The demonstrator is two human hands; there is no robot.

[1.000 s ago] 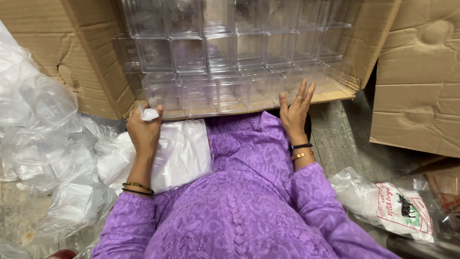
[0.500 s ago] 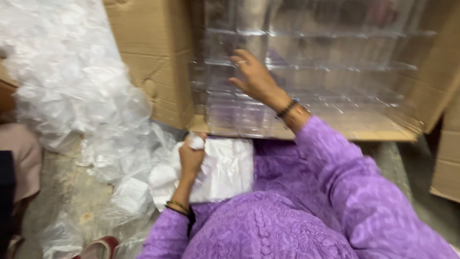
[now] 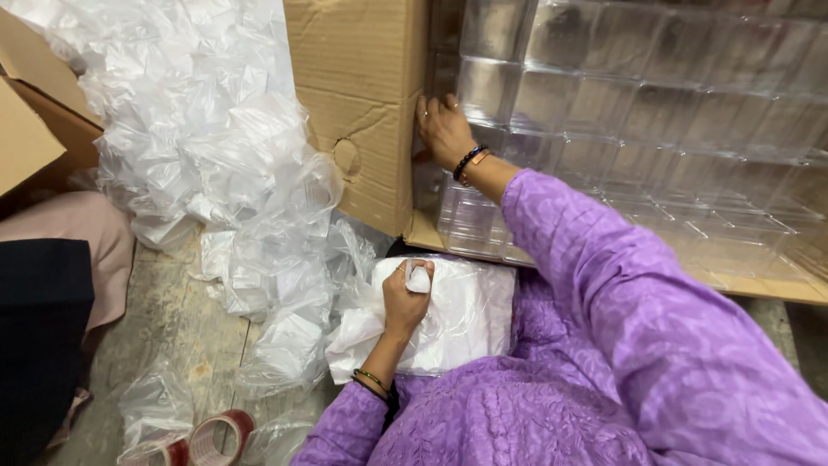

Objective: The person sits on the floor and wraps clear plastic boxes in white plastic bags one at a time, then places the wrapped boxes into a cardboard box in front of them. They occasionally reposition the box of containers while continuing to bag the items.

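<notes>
Your right hand [image 3: 444, 129], upper centre of frame, is open w/ fingers spread, pressed flat on the clear plastic boxes [image 3: 604, 103] at the left inner edge of the cardboard box [image 3: 362, 95]. That box lies on its side, mouth toward you, packed w/ rows of the see-through boxes stacked several high; can't tell if anything's inside them. Your left hand [image 3: 405, 298], centre-low, is closed around a small white wad [image 3: 418, 279], resting on a white plastic bundle [image 3: 457, 315] in your lap. Left of the box: a big heap of clear plastic bags [image 3: 216, 155] on the floor. Bottom left: tape rolls [image 3: 203, 440]. Another cardboard box [image 3: 34, 129] at far left edge.
</notes>
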